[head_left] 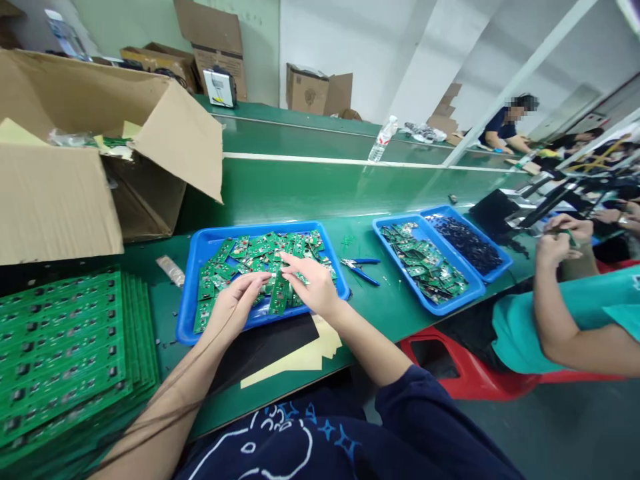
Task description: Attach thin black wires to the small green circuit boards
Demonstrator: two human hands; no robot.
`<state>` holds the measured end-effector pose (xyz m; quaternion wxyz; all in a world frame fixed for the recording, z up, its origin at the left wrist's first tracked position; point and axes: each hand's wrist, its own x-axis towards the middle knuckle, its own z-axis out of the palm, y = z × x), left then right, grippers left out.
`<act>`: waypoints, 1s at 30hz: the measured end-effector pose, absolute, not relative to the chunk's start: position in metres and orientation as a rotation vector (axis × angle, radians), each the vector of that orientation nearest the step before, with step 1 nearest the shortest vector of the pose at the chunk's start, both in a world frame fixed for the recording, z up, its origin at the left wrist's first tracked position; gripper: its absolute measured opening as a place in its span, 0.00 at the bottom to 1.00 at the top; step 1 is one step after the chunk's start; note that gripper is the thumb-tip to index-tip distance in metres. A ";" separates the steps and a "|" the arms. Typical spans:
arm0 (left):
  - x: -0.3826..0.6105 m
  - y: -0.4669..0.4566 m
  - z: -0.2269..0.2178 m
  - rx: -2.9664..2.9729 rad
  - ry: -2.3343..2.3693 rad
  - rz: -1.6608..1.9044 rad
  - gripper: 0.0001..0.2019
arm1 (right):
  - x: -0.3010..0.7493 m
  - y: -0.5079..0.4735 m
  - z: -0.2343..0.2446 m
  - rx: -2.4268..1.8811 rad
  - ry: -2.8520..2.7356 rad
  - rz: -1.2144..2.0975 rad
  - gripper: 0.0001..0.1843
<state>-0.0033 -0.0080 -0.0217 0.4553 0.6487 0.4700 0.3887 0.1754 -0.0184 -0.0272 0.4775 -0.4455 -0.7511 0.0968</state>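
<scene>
The room has a white wall (pixel 350 33) at the back, and in the head view a long green work table (pixel 280 190) crosses in front of it. On this table lies a blue rectangular plastic tray (pixel 187 293), filled with small green circuit boards (pixel 250 247). Above the tray, the 2 hands are close together, with 1 narrow green circuit board (pixel 277 297) between them. The left hand (pixel 237 300) has thumb and forefinger together near the upper end of this board; the right hand (pixel 313 283) has its fingers slightly apart beside it. I cannot tell whether either hand is clamped on the board. Right of the tray there are metal pliers with blue handles (pixel 369 279), then 2 more blue trays (pixel 440 311). On the left stands a stack of large green circuit panels (pixel 60 353), below an open brown cardboard box (pixel 50 200).
</scene>
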 end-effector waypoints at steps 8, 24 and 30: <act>-0.009 -0.006 -0.022 1.763 1.189 0.972 0.19 | 0.344 -0.064 -0.040 -1.719 -1.171 -0.069 0.28; -0.001 -0.010 -0.023 2.003 1.124 0.858 0.16 | 0.411 -0.091 -0.043 -2.045 -0.938 -0.087 0.30; 0.000 -0.013 -0.015 2.184 1.084 0.780 0.17 | 0.309 -0.083 -0.073 -1.861 -1.185 0.563 0.21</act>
